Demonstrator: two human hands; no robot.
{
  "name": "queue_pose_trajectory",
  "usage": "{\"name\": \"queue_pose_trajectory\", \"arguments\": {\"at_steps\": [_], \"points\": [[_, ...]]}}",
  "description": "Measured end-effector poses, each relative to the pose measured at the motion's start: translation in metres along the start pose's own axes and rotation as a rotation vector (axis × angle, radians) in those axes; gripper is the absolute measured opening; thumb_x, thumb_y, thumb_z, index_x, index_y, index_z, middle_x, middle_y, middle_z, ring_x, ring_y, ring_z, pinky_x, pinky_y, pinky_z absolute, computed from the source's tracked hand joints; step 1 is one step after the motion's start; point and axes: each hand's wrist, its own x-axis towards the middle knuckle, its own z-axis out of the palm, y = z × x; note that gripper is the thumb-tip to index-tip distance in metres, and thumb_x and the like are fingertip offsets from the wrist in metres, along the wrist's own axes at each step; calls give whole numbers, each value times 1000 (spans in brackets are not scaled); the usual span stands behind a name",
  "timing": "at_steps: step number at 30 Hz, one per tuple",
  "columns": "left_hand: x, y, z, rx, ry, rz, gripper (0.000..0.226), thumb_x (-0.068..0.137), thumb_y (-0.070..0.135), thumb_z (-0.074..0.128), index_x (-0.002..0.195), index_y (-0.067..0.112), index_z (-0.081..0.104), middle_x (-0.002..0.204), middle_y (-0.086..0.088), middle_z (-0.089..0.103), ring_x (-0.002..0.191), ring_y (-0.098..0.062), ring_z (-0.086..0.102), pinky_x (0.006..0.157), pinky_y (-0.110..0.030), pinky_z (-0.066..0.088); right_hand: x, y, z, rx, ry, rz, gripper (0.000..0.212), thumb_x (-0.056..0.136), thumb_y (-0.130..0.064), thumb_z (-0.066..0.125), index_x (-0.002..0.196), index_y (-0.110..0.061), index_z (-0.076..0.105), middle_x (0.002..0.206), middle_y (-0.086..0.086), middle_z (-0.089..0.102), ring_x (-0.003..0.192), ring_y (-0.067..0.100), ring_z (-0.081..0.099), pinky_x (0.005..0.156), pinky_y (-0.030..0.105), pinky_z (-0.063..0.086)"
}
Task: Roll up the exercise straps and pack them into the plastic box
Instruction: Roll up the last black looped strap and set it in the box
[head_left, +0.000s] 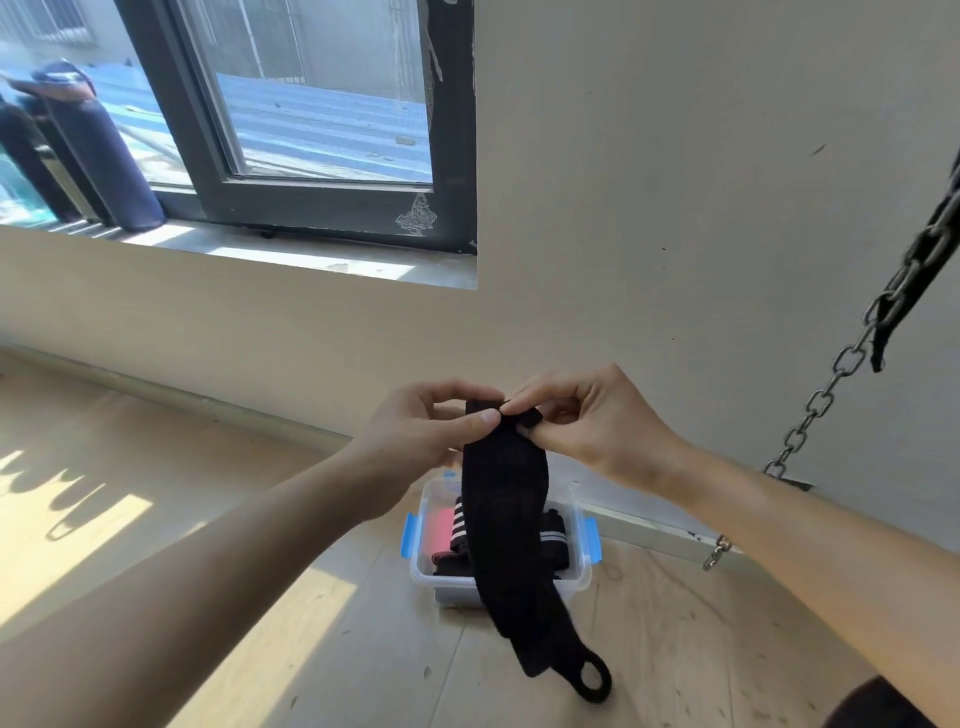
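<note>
Left hand (431, 431) is pinching the top end of the black strap (506, 519) between thumb and curled fingers, and my right hand (582, 421) is pinching the same end just beside it, fingers curled around a small folded tab. I am holding the strap up in front of me, so it is hanging down unrolled, its loop (592, 675) dangling above the floor (311, 649). Behind the strap, the clear box (457, 592) with blue clips is sitting on the floor near the wall, holding black rolls with white stripes (553, 540) and something red (439, 530). A chain (815, 410) is hanging at my right.
</note>
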Motion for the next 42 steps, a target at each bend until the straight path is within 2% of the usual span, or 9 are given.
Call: {"name": "queue_pose_trajectory", "arguments": {"at_steps": [4, 8, 11, 16, 19, 25, 33, 37, 42], "points": [[0, -4, -4, 38, 43, 83, 19, 94, 9, 70, 112, 13, 73, 99, -18, 78, 89, -33, 73, 78, -38, 54, -3, -11, -1, 138, -71, 117, 26, 85, -2, 77, 107, -14, 76, 74, 3, 75, 63, 9, 69, 66, 19, 52], [-3, -4, -1, 91, 82, 232, 20, 91, 1, 71, 110, 7, 72, 93, -16, 78, 84, -25, 77, 72, -32, 60, 1, -13, -2, 275, -34, 241, 45, 90, -34, 65, 132, -18, 63, 103, 15, 76, 88, 30, 74, 81, 44, 62], [-4, -6, 0, 177, 161, 330, 20, 89, -1, 74, 106, 10, 76, 87, -10, 79, 81, -23, 77, 72, -37, 63, 0, -8, -2, 190, -128, 274, 44, 90, -45, 57, 122, -16, 69, 107, 12, 76, 99, 33, 72, 94, 47, 58], [-3, -8, -1, 296, 232, 432, 22, 87, 2, 77, 101, 18, 78, 87, 3, 79, 80, -15, 74, 74, -41, 63, -1, -12, 5, 288, -158, 248, 27, 99, -25, 59, 119, -9, 69, 102, 12, 77, 89, 25, 75, 76, 37, 61], [-3, -8, 1, 272, 216, 389, 25, 88, 3, 76, 109, 17, 75, 88, 1, 79, 79, -12, 73, 74, -30, 62, 0, -8, 6, 333, -119, 229, 20, 100, -12, 60, 116, -5, 70, 98, 17, 77, 86, 29, 75, 68, 33, 59], [-4, -10, -3, 250, -23, 38, 24, 101, 35, 59, 119, 23, 70, 105, -8, 78, 95, -16, 73, 89, -32, 55, 0, 0, 4, 280, -15, 176, 19, 94, -3, 67, 112, -4, 74, 94, 18, 77, 85, 31, 76, 66, 33, 60], [0, -7, 2, 28, -70, -26, 32, 103, 31, 57, 116, 4, 70, 100, -10, 74, 91, -19, 69, 72, -23, 57, 0, 6, 3, 169, 22, 11, 28, 85, 9, 73, 109, -5, 77, 100, 6, 79, 95, 28, 75, 86, 33, 59], [2, -12, 2, 0, 0, -1, 25, 99, 20, 65, 115, 2, 68, 105, -22, 74, 90, -23, 71, 75, -30, 57, 0, 7, -1, 94, -36, 97, 37, 82, 4, 79, 111, -19, 77, 93, -5, 77, 79, 22, 71, 79, 34, 60], [1, -13, 0, 9, 28, 103, 18, 95, 12, 68, 113, 6, 68, 103, -20, 75, 93, -29, 74, 79, -34, 61, -2, 4, -2, 188, -150, 244, 31, 90, -31, 72, 119, -19, 71, 104, 7, 74, 93, 27, 73, 87, 45, 61]]}}
